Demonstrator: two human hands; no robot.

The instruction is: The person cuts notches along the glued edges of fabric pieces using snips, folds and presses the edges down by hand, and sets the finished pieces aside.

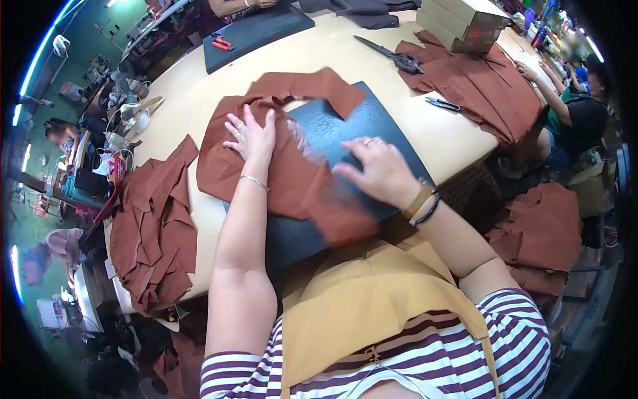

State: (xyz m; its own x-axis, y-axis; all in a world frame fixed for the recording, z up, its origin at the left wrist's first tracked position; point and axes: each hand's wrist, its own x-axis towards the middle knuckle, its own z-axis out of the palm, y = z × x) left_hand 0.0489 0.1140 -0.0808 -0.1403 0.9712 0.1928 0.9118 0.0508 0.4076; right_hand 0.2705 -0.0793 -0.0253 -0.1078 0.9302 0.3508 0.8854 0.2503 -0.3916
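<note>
A rust-brown cloth piece (pixel 229 166) lies spread over a dark board (pixel 405 156) in front of me. My left hand (pixel 252 135) rests flat on the cloth with its fingers apart and a ring on one finger. Over the board's right part is my right hand (pixel 380 166), fingers spread, with nothing visible in it. The cloth's lower right end is blurred by motion below my right hand. Between the hands, pale threads or scraps (pixel 307 141) show beside the cloth's inner edge.
Rust-brown cloth piles lie left (pixel 156 226) and right (pixel 488 90). Large scissors (pixel 389 53), small snips (pixel 443 104) and a cardboard box (pixel 458 23) are toward the back right. A red cutter (pixel 222 43) lies on another dark board (pixel 262 36). Other people sit around the table.
</note>
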